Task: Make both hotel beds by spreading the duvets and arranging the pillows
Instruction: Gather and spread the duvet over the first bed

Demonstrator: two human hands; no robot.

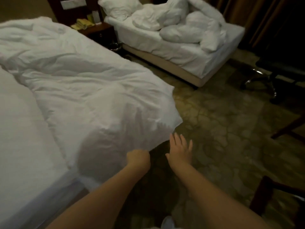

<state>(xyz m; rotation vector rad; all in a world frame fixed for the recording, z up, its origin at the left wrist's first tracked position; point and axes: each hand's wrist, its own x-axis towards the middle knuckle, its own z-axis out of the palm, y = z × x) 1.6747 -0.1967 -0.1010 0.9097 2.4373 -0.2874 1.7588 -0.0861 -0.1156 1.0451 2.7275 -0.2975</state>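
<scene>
Near duvet sprawls rumpled over its bed, corner overhanging; far duvet lies heaped beside a pillow.

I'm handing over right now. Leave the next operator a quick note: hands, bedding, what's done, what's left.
Left hand grips the near duvet at its foot edge. Right hand is open beside that corner, touching nothing.
Near bed: duvet skewed and wrinkled, sheet bare on the left.
Far bed: far duvet heaped, pillow at the head.
Done: neither bed.
Left: spread both duvets, arrange pillows.
</scene>
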